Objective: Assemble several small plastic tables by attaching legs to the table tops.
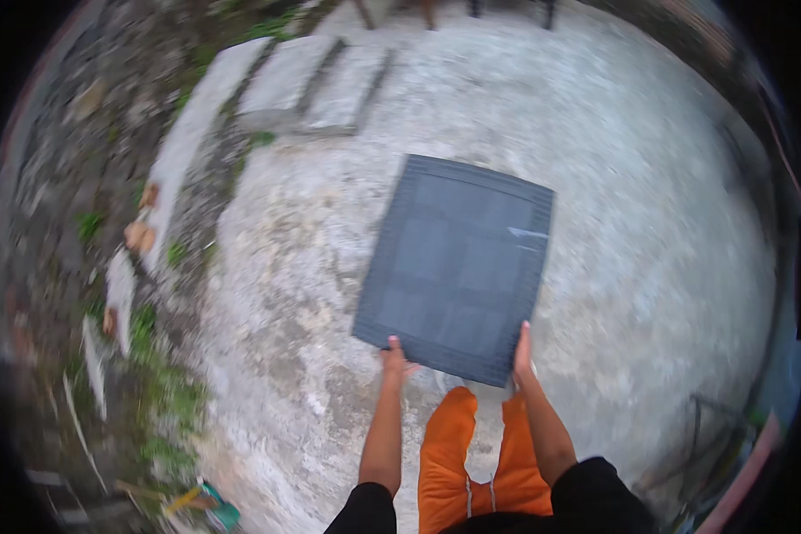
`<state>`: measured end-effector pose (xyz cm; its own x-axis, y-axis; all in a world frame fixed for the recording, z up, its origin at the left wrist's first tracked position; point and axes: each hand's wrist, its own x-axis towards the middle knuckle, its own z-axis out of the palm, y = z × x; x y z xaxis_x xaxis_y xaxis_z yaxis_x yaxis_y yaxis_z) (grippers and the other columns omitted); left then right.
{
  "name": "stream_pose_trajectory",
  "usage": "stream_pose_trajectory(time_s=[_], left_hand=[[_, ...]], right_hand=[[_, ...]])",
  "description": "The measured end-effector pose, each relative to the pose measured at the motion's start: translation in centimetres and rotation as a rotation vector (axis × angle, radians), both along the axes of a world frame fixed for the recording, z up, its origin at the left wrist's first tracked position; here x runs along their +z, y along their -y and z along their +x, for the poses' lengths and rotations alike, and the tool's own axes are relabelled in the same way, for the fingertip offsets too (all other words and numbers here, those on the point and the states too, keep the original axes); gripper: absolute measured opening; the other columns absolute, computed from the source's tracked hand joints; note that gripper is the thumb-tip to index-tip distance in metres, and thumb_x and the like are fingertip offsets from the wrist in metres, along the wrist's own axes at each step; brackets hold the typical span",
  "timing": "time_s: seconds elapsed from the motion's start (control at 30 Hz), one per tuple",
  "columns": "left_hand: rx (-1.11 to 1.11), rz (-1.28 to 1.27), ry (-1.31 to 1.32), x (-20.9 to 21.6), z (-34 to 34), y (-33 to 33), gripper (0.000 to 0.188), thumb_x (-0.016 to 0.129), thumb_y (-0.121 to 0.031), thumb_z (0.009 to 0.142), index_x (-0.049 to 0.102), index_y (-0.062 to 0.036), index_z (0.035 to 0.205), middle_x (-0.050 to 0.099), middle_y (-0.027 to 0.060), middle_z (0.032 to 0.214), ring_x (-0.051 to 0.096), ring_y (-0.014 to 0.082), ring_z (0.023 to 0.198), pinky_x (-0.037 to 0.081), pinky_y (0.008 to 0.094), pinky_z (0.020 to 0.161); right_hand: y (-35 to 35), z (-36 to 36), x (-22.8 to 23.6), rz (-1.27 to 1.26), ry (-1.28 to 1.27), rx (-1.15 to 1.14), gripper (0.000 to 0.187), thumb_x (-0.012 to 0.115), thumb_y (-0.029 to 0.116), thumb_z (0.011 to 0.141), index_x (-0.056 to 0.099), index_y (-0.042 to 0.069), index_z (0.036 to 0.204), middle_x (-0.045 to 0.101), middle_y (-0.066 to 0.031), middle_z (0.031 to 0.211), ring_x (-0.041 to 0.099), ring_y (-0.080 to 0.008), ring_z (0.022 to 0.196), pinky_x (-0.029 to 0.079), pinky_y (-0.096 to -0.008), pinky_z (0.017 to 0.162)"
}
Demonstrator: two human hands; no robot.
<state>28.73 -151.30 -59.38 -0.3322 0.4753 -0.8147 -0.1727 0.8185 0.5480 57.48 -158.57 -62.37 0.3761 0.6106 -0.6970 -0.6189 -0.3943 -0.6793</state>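
Note:
A large dark grey rectangular mat or panel (454,267), with a ribbed border and faint square panels in its middle, is held out in front of me above the concrete. My left hand (395,358) grips its near edge toward the left corner, thumb on top. At the near right corner, my right hand (523,351) holds the side edge with the thumb up along it. The fingers of both hands are mostly hidden beneath. A pale streak (527,233) marks the panel's right side.
Rough concrete ground (650,231) spreads around me. Concrete steps (316,84) rise at the far left. Along the left run a stone edging, soil and grass (173,400), with a green and yellow object (214,505) at the lower left. Furniture legs stand at the far edge; a metal frame (699,436) is at the lower right.

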Motion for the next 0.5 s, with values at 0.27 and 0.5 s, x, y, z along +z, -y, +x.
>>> stream_pose_trajectory(time_s=[0.27,0.5], left_hand=[[-0.513,-0.065,-0.284,-1.5,4.2,12.5,0.079,0.058,-0.043,0.088,0.018,-0.0088,0.147,0.065,0.0227,0.09,0.066,0.0312,0.079,0.052,0.041,0.07],[-0.275,0.187,-0.183,0.5,1.3,22.2,0.045,0.057,-0.024,0.09,0.046,-0.004,0.128,0.063,0.0151,0.099,0.063,0.0187,0.09,0.051,0.0296,0.076]], right_hand=[[6.7,9.7,-3.9,-0.34,0.028,0.918,0.06,0.054,0.051,0.087,0.042,0.016,0.134,0.055,-0.0087,0.121,0.055,-0.0256,0.103,0.044,-0.0507,0.084],[11.0,11.4,-5.7,-0.603,0.065,0.796,0.049,0.05,0.037,0.09,0.042,0.012,0.131,0.059,-0.0138,0.11,0.058,-0.0306,0.089,0.046,-0.0485,0.075]])
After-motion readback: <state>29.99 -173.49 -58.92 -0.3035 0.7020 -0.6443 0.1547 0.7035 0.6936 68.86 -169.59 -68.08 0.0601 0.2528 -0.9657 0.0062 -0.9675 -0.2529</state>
